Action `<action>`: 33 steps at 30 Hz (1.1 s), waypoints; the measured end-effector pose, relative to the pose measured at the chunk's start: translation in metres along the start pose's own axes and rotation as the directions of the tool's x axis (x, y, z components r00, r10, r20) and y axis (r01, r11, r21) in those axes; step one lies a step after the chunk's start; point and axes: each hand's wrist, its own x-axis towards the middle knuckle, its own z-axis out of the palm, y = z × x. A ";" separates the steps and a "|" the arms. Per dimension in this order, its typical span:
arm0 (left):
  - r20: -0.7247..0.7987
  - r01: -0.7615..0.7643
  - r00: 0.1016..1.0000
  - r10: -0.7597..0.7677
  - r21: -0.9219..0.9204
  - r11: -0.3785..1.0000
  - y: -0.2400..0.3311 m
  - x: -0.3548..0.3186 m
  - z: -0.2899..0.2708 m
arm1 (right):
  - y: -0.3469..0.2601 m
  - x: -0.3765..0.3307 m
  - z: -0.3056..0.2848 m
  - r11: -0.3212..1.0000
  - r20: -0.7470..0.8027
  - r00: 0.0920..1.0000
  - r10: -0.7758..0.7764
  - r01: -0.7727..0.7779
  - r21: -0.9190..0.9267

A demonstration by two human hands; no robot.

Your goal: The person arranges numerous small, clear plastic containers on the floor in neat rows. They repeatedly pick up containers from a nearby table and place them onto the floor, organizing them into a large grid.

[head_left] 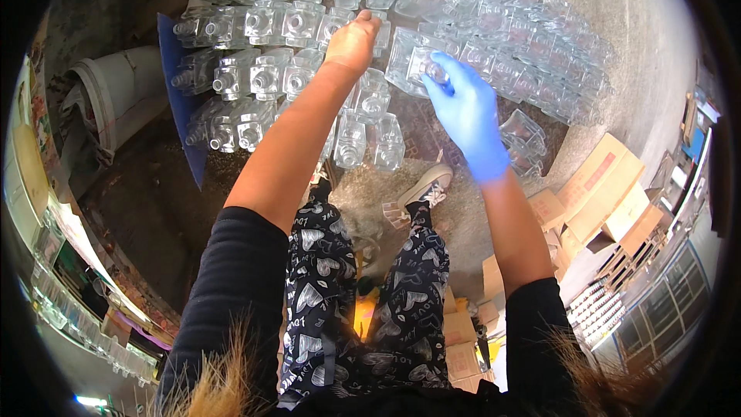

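We're pinching a clear glass bottle (401, 62) by its neck with our right hand (465, 104), the one that's wearing a blue glove. It's a chunky, squarish thing with broad see-through sides and a short round neck, and it's catching plenty of light. The bottle is sitting just left of the gloved fingers (454, 68), tilted so its neck is pointing toward our palm, while the thumb and fingers are clamping on that neck from both sides. We can't tell whether its base is touching the counter (413, 120).

Our bare left hand (353, 45) is hanging over the rows of matching bottles (262, 23), fingertips bunching up right by one bottle top. We can't tell if those are actually gripping anything. A blue panel (179, 100) is standing along the left end of the rows, and cardboard boxes (598, 177) are sitting off to our right, well apart from the bottle.
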 end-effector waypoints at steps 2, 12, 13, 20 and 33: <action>-0.005 -0.021 1.000 0.021 0.022 1.000 0.001 -0.001 -0.003 | 0.006 0.006 0.009 0.999 0.019 1.000 -0.014 0.015 -0.039; -0.003 0.048 0.999 -0.048 0.020 0.999 -0.003 -0.008 -0.013 | 0.041 0.041 0.075 0.992 0.075 0.997 0.019 -0.010 -0.123; -0.025 0.060 0.998 -0.060 -0.015 0.998 0.001 -0.014 -0.015 | 0.046 0.043 0.080 0.992 0.079 0.996 0.033 -0.023 -0.124; -0.054 0.034 0.997 -0.049 -0.255 0.966 0.042 -0.141 -0.065 | 0.065 0.054 0.099 0.989 0.070 0.994 0.083 -0.074 -0.127; 0.495 0.526 0.722 -0.483 0.059 0.848 0.085 -0.465 -0.060 | 0.138 -0.032 -0.049 0.984 -0.371 0.915 0.155 -0.176 -0.022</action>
